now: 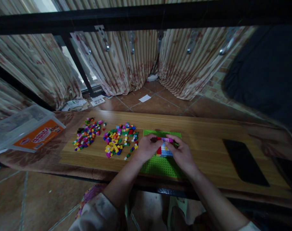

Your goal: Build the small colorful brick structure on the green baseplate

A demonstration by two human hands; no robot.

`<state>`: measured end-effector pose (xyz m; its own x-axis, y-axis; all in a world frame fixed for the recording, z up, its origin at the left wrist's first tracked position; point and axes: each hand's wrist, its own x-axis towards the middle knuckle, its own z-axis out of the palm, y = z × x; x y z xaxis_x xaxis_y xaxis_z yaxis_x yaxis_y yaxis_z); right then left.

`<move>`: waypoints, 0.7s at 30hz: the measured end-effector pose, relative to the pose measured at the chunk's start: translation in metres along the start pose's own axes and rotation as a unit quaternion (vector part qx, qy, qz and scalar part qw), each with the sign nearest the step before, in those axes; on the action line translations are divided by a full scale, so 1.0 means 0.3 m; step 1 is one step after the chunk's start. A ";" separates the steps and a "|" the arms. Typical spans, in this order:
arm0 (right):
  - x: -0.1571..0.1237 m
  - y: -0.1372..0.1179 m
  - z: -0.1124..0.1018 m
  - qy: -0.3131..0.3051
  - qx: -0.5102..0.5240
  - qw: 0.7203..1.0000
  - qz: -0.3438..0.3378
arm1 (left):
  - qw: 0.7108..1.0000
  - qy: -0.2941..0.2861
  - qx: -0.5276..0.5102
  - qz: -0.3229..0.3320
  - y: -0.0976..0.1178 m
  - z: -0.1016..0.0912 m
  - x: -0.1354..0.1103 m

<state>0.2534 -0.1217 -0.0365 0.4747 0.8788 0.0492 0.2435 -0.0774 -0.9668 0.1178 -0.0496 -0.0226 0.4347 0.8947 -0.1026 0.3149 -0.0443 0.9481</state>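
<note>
My left hand (146,148) and my right hand (181,154) meet over a bright green baseplate (160,166) on a wooden board. Both hands pinch a small brick assembly (165,140) with pink, purple and red pieces on top, held just above the plate. Under it on the plate stands a built section of white, blue and red bricks (163,150). Fingers of both hands are curled together on the assembly.
Two heaps of small coloured bricks (119,139) (87,134) lie left of the plate. A clear plastic box with an orange label (35,133) sits far left. A black phone (244,162) lies on the right. Curtains and tiled floor lie beyond the board's far edge.
</note>
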 end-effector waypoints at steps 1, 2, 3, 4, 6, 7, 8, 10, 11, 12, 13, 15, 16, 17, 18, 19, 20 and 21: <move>-0.002 -0.005 0.003 -0.003 0.012 1.000 0.019 | 1.000 -0.002 -0.003 0.002 -0.001 0.000 0.001; -0.003 -0.012 0.006 -0.003 0.023 0.999 0.035 | 1.000 -0.004 -0.009 0.002 -0.003 0.000 0.002; -0.005 -0.020 0.008 -0.002 0.033 0.998 0.050 | 1.000 -0.007 -0.017 0.001 -0.004 0.000 0.004; -0.006 -0.028 0.010 0.000 0.041 0.997 0.062 | 1.000 -0.011 -0.027 -0.003 -0.005 0.001 0.005; -0.007 -0.044 0.013 0.009 0.052 0.996 0.078 | 0.999 -0.012 -0.049 -0.012 -0.005 0.004 0.007; -0.006 -0.050 0.015 0.014 0.057 0.995 0.082 | 0.998 -0.008 -0.058 -0.018 -0.005 0.006 0.008; -0.005 -0.056 0.017 0.018 0.062 0.994 0.085 | 0.998 -0.002 -0.064 -0.023 -0.004 0.008 0.008; -0.003 -0.062 0.021 0.023 0.078 0.993 0.090 | 0.997 0.010 -0.068 -0.029 -0.003 0.014 0.009; -0.002 -0.064 0.022 0.025 0.086 0.992 0.094 | 0.997 0.015 -0.069 -0.031 -0.004 0.017 0.009; -0.001 -0.064 0.023 0.026 0.092 0.991 0.097 | 0.997 0.019 -0.071 -0.033 -0.005 0.020 0.009; 0.000 -0.064 0.024 0.026 0.095 0.990 0.101 | 0.997 0.022 -0.073 -0.034 -0.007 0.023 0.009; 0.000 -0.062 0.024 0.025 0.095 0.990 0.104 | 0.996 0.030 -0.071 -0.035 -0.013 0.029 0.009; 0.000 -0.059 0.024 0.025 0.096 0.990 0.105 | 0.997 0.035 -0.067 -0.034 -0.017 0.032 0.009; -0.001 -0.055 0.023 0.024 0.099 0.989 0.105 | 0.997 0.039 -0.065 -0.032 -0.021 0.034 0.008; -0.001 -0.051 0.022 0.023 0.105 0.989 0.104 | 0.997 0.041 -0.066 -0.030 -0.025 0.036 0.007; -0.002 -0.047 0.022 0.020 0.115 0.988 0.104 | 0.996 0.040 -0.073 -0.029 -0.029 0.037 0.005; -0.002 -0.043 0.021 0.017 0.128 0.986 0.104 | 0.995 0.035 -0.084 -0.028 -0.032 0.037 0.004; -0.001 -0.039 0.020 0.014 0.140 0.985 0.104 | 0.994 0.030 -0.098 -0.028 -0.035 0.036 0.002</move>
<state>0.2453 -0.1182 -0.0268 0.5135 0.8442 -0.1537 -0.1029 -0.1173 -0.9878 0.1239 -0.0535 -0.0359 0.3675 0.9188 -0.1439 0.1639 0.0884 0.9825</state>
